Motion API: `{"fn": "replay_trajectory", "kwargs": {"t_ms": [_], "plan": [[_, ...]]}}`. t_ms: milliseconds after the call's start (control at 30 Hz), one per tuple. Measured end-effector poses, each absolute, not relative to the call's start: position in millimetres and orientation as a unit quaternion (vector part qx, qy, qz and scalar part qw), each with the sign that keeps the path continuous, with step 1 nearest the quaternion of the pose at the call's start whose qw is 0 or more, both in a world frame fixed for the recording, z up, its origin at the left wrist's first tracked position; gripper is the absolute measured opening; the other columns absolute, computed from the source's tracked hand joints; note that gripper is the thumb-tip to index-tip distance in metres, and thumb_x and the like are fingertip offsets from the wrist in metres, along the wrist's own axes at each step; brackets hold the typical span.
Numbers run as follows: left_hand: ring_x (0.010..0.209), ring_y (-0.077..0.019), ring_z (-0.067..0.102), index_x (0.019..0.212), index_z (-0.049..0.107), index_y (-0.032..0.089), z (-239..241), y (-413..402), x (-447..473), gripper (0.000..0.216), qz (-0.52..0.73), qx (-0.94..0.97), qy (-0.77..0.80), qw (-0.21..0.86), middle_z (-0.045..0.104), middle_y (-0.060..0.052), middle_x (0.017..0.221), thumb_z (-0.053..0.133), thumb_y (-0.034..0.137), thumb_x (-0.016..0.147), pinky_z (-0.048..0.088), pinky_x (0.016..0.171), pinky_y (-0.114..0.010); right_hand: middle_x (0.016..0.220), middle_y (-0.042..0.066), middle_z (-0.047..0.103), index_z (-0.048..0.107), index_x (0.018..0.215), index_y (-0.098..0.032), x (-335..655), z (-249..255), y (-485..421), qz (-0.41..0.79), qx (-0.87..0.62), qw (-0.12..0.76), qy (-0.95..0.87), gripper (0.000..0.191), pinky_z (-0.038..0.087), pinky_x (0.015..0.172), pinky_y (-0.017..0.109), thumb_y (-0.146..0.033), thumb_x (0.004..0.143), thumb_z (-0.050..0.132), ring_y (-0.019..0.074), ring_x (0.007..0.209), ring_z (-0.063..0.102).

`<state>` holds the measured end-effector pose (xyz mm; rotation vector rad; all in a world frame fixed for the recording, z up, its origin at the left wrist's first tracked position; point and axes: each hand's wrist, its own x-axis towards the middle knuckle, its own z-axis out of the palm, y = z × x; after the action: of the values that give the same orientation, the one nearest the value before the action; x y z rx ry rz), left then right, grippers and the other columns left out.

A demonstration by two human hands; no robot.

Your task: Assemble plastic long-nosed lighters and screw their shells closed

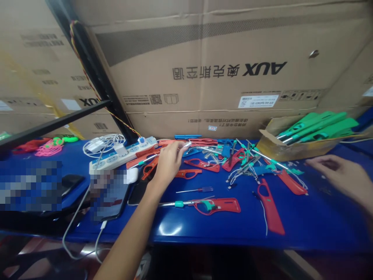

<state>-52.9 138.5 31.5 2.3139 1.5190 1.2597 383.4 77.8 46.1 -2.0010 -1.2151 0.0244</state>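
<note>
Small assembly workshop set up in a storeroom. Blue desk (305, 217) strewn with red lighter shells (271, 212), metal tubes and loose wires. Open carton (279, 149) of finished green lighters (317, 126). Big AUX cardboard boxes (221, 66) stacked right behind. Power strip (122, 155) and a phone (110, 198) charging.

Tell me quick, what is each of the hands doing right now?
Left hand: fingers closed, pinching what looks like a small silvery piece above the red handles.
Right hand: open, blurred, holding nothing, over the blue table.
</note>
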Motion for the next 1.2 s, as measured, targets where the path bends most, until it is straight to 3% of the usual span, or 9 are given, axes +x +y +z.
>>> {"fn": "replay_trajectory", "kwargs": {"t_ms": [67,167,267,367,500,633,1200], "plan": [[0.100,-0.0213,0.069,0.107,0.062,0.019,29,139,-51,0.010,0.446,0.760,0.466,0.084,0.074,-0.006,0.105,0.056,0.025,0.101,0.050,0.090,-0.035,0.072,0.011,0.075,0.077,0.074,-0.009,353,62,72,0.096,-0.751,0.447,-0.477,0.030,0.045,0.064,0.037,-0.039,0.075,0.081,0.0168,0.066,0.067],[0.098,-0.0203,0.069,0.109,0.060,0.019,25,137,-45,0.011,0.459,0.784,0.401,0.121,0.072,-0.006,0.105,0.057,0.026,0.101,0.053,0.089,-0.034,0.072,0.007,0.073,0.074,0.076,-0.017,292,70,83,0.189,-0.631,0.503,-0.559,0.040,0.048,0.060,0.033,-0.053,0.065,0.088,0.0173,0.063,0.063],[0.104,-0.0216,0.067,0.121,0.060,0.018,22,133,-38,0.020,0.435,0.823,0.348,0.113,0.071,-0.009,0.113,0.052,0.024,0.103,0.052,0.092,-0.037,0.079,0.006,0.072,0.072,0.080,-0.018,236,63,109,0.287,-0.504,0.481,-0.657,0.042,0.049,0.063,0.031,-0.058,0.070,0.083,0.0173,0.069,0.063],[0.104,-0.0215,0.065,0.126,0.061,0.018,22,127,-32,0.026,0.396,0.855,0.317,0.108,0.069,-0.009,0.113,0.046,0.022,0.105,0.052,0.092,-0.038,0.075,0.002,0.067,0.070,0.082,-0.019,202,48,127,0.371,-0.437,0.448,-0.685,0.038,0.042,0.057,0.027,-0.055,0.076,0.079,0.0126,0.062,0.054],[0.102,-0.0201,0.062,0.124,0.062,0.019,24,119,-25,0.026,0.395,0.856,0.303,0.141,0.065,-0.008,0.109,0.044,0.027,0.107,0.051,0.092,-0.036,0.062,-0.005,0.054,0.069,0.087,-0.019,190,32,121,0.512,-0.414,0.448,-0.605,0.036,0.031,0.048,0.023,-0.052,0.078,0.079,0.0080,0.051,0.040],[0.099,-0.0180,0.061,0.123,0.063,0.018,21,116,-18,0.027,0.414,0.848,0.281,0.177,0.063,-0.007,0.106,0.045,0.028,0.107,0.050,0.092,-0.033,0.063,-0.004,0.056,0.069,0.092,-0.018,193,28,105,0.617,-0.396,0.442,-0.516,0.036,0.030,0.047,0.022,-0.049,0.078,0.081,0.0075,0.051,0.045],[0.099,-0.0161,0.062,0.136,0.061,0.021,18,119,-16,0.036,0.440,0.853,0.211,0.183,0.062,-0.008,0.108,0.053,0.014,0.102,0.052,0.089,-0.032,0.063,-0.003,0.060,0.067,0.092,-0.020,195,27,103,0.638,-0.373,0.433,-0.516,0.032,0.029,0.047,0.021,-0.049,0.084,0.077,0.0067,0.049,0.044]]}}
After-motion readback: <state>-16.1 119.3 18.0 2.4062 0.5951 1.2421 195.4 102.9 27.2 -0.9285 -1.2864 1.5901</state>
